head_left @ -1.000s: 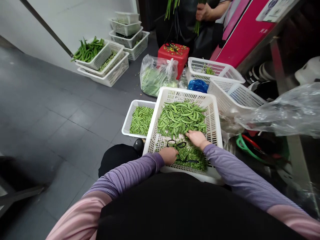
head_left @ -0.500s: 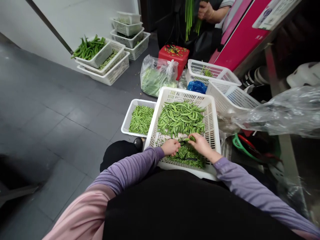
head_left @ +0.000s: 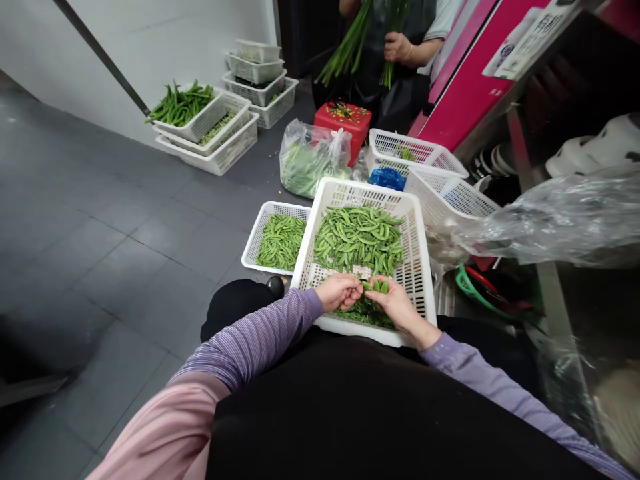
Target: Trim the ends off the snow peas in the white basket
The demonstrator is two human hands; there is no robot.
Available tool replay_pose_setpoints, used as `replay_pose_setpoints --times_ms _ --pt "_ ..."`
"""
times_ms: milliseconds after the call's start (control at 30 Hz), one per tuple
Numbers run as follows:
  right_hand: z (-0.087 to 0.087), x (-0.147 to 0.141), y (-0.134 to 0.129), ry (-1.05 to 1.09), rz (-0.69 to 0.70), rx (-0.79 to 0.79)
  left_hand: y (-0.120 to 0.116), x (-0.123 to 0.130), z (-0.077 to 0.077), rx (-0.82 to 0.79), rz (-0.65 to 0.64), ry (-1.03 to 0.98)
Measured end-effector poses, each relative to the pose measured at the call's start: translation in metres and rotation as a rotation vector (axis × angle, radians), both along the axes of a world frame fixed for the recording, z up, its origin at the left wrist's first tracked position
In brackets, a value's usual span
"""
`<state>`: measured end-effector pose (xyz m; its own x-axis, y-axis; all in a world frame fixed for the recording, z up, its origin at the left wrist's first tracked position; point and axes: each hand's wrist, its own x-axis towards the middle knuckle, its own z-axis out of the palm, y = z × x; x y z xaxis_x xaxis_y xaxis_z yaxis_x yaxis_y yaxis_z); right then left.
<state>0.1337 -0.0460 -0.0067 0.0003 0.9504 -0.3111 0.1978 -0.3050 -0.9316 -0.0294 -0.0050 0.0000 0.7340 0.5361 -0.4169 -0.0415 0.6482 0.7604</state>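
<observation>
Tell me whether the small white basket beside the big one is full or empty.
Full: snap peas cover the whole floor of the small white basket, heaped so that only its rim shows.

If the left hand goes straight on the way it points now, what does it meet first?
Probably the green pea pods held by the right hand, though depth is hard to judge here.

Right hand (head_left: 397, 303) holding pea pods (head_left: 376, 286), white crate (head_left: 415, 267)
</observation>
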Motion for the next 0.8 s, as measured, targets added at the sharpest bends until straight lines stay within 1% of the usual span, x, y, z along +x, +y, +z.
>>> replay_pose_setpoints --times_ms 67,100,200,267,333,400,433,467,533,600,633,667,700,733,767,800 --pt "-0.001 -0.007 -0.004 0.170 -0.058 -0.047 0.000 -0.001 -0.002 0.020 -0.061 0.097" --pt "0.000 -0.009 -0.005 0.248 -0.086 -0.054 0.001 -0.002 -0.004 0.079 -0.116 0.201" --pt "0.007 -0.008 -0.004 0.451 -0.155 -0.058 0.004 -0.003 -0.015 0.391 -0.286 0.610" --pt "0.011 -0.004 -0.002 0.539 -0.176 -0.078 0.005 -0.003 -0.021 0.551 -0.345 0.788" --pt "0.012 -0.001 0.000 0.583 -0.189 -0.108 0.006 -0.003 -0.023 0.666 -0.310 0.807" --pt "0.010 -0.001 0.000 0.587 -0.207 -0.118 0.006 -0.003 -0.021 0.757 -0.216 0.703" --pt "0.007 -0.002 0.000 0.570 -0.207 -0.118 0.006 -0.002 -0.019 0.770 -0.180 0.623" --pt "0.004 -0.004 -0.001 0.538 -0.196 -0.116 0.006 -0.001 -0.017 0.747 -0.177 0.542" --pt "0.000 -0.005 -0.001 0.407 -0.156 -0.091 0.005 0.002 -0.012 0.643 -0.263 0.441" --pt "-0.001 -0.003 -0.001 0.134 -0.124 0.023 0.004 0.005 -0.009 0.589 -0.369 0.459" --pt "0.000 0.000 -0.001 -0.054 -0.096 0.118 0.003 0.005 -0.007 0.621 -0.407 0.500" --pt "0.001 0.005 0.000 -0.258 -0.038 0.221 0.002 0.005 -0.007 0.703 -0.431 0.547" --pt "0.003 0.009 0.000 -0.450 0.063 0.318 0.001 0.005 -0.006 0.818 -0.445 0.593" --pt "0.005 0.013 0.000 -0.601 0.206 0.388 0.000 0.005 -0.005 0.948 -0.463 0.629" --pt "0.007 0.015 0.000 -0.692 0.369 0.425 -0.001 0.004 -0.005 1.072 -0.486 0.655" --pt "0.007 0.017 0.000 -0.724 0.508 0.431 -0.002 0.004 -0.005 1.174 -0.504 0.673"
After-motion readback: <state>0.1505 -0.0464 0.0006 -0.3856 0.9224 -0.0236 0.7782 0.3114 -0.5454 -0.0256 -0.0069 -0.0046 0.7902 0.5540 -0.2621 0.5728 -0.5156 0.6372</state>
